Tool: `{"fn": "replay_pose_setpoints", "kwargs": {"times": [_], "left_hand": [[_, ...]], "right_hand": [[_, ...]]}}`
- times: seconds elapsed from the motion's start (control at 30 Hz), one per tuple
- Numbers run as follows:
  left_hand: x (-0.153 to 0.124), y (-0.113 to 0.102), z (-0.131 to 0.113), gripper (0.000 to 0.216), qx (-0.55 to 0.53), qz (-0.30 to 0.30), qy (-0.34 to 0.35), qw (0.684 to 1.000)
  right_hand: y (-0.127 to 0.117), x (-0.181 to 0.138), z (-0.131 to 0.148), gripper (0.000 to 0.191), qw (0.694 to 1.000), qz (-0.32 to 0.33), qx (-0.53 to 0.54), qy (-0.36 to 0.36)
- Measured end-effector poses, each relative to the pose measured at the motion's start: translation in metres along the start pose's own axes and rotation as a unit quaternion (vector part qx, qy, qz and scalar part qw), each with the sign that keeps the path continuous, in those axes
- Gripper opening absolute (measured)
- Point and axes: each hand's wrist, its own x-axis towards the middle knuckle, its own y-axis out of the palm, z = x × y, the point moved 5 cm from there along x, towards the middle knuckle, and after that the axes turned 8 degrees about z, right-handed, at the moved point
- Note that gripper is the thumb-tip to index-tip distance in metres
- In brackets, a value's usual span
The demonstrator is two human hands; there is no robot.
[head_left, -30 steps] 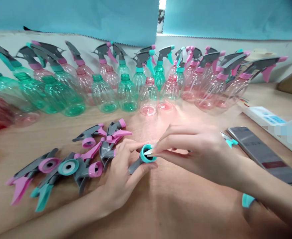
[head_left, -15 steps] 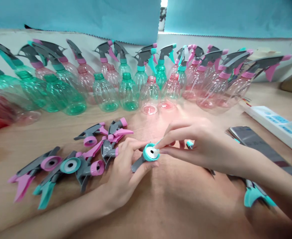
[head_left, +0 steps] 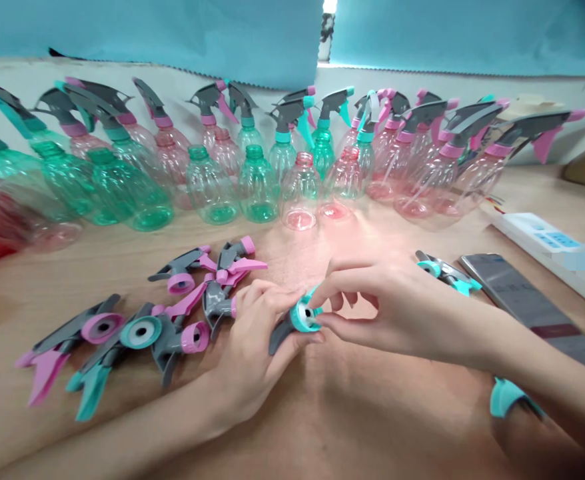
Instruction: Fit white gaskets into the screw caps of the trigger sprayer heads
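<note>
My left hand [head_left: 257,333] is closed around a grey trigger spray head [head_left: 281,332], its teal collar facing up and toward me. Inside the collar lies a white washer [head_left: 302,309] with a dark hole in the middle. The thumb and index finger of my right hand [head_left: 372,307] pinch at the washer's edge, within the collar; the fingertips partly cover it. Beside my left hand lie several loose spray heads, among them a teal-collared one [head_left: 141,332] with a white washer showing and a pink-collared one [head_left: 103,327].
Clear pink and green bottles, some open like the green one [head_left: 257,190], others with spray heads, stand along the back. On the right are a phone [head_left: 527,300], a teal-and-grey spray head [head_left: 447,272], a white power strip [head_left: 542,230] and a partly hidden teal piece [head_left: 510,398].
Both hands and the held spray head have shifted slightly right and down. My right hand has tilted, and its fingers are more bent over the collar. The spray head beside the phone has become visible.
</note>
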Motion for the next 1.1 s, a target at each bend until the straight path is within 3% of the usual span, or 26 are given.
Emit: {"fn": "replay_pose_setpoints", "kwargs": {"times": [0.2,0.47,0.8,0.93,1.1], "left_hand": [[0.003,0.0,-0.005,0.011,0.017,0.004,0.019,1.0],[0.003,0.003,-0.004,0.025,-0.017,0.034,0.013,0.999],[0.002,0.002,-0.007,0.026,-0.018,0.028,0.024,0.999],[0.002,0.001,-0.01,0.024,-0.042,0.021,0.068,0.997],[0.001,0.002,-0.005,0.029,-0.046,0.009,0.044,0.998]], "right_hand": [[0.003,0.002,0.007,0.015,0.999,0.004,0.041,-0.023],[-0.006,-0.002,-0.002,0.012,0.998,0.041,-0.025,0.026],[-0.004,-0.004,0.001,0.013,0.998,0.052,-0.04,0.002],[-0.001,-0.002,0.008,0.013,0.998,0.042,0.01,-0.049],[0.004,0.0,0.007,0.016,1.0,0.016,0.011,-0.024]]}}
